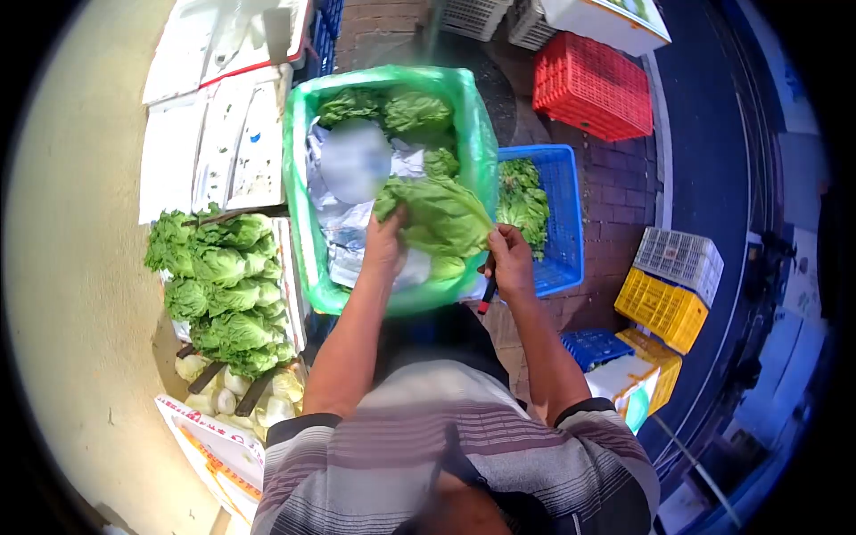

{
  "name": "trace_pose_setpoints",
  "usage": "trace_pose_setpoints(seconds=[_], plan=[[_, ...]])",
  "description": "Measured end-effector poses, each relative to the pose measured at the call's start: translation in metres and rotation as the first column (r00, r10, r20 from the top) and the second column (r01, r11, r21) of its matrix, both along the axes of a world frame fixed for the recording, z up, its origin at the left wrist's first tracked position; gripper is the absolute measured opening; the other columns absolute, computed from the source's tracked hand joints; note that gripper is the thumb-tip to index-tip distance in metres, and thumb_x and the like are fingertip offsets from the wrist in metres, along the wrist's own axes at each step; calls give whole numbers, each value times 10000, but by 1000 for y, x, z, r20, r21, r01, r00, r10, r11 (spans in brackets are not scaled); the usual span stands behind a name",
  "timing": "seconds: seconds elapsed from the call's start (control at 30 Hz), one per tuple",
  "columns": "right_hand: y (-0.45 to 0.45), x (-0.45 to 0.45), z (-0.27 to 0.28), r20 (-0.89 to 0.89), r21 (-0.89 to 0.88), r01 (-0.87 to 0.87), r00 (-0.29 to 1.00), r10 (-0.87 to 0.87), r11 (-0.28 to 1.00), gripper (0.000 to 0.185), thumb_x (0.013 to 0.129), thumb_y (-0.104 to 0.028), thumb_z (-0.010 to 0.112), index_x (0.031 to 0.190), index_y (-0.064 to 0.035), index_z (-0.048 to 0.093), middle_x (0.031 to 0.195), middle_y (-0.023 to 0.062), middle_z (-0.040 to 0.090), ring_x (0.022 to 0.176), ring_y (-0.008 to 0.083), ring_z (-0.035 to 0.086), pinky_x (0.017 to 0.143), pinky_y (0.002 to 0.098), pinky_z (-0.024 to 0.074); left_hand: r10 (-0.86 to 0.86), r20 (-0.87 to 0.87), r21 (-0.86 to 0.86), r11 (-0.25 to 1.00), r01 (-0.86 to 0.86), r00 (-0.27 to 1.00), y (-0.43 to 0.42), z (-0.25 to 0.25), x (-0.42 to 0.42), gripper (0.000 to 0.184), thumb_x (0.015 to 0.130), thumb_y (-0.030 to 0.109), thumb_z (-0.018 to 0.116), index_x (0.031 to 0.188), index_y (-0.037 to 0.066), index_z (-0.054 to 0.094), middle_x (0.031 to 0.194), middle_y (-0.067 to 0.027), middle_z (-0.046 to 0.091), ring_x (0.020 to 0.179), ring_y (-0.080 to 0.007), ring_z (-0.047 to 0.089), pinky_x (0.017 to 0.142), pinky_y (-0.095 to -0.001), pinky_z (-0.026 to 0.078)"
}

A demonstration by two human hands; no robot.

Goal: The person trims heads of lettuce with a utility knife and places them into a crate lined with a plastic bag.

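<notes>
A head of green lettuce [441, 217] lies on its side between my hands, above a box lined with a green plastic bag [481, 143]. My left hand [385, 242] grips its leafy left end. My right hand [511, 259] is closed at the pale stem end, fingertips pinching there. From under that same hand sticks a black and red handle [486, 296]; what it belongs to is hidden. Inside the lined box are crumpled printed paper [343, 218] and more lettuce [417, 111] along the far side.
Right of the box, a blue crate [571, 223] holds loose leaves [524, 205]. Stacked lettuces [234, 294] are at left, with white foam boxes [214, 134] behind. A red crate [593, 85] stands far right, and yellow [660, 308] and grey crates [679, 257] nearer.
</notes>
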State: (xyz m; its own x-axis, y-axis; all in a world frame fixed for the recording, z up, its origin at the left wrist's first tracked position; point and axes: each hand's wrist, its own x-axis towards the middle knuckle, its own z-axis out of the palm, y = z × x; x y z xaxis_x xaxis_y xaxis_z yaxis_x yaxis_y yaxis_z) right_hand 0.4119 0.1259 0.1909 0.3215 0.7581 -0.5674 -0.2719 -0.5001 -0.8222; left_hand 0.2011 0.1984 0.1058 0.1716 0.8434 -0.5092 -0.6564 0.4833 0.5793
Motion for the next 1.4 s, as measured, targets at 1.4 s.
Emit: trace_pose_setpoints(seconds=[1.4], plan=[[-89, 144, 85, 449, 118, -487, 803, 391, 865, 591, 919, -213, 662, 1425, -11, 434, 658, 158, 565, 578, 308, 585, 579, 407, 443, -207, 422, -423, 816, 394, 882, -55, 58, 147, 500, 921, 437, 664, 1293, 108, 605, 1286, -99, 647, 1142, -283, 632, 1024, -485, 500]])
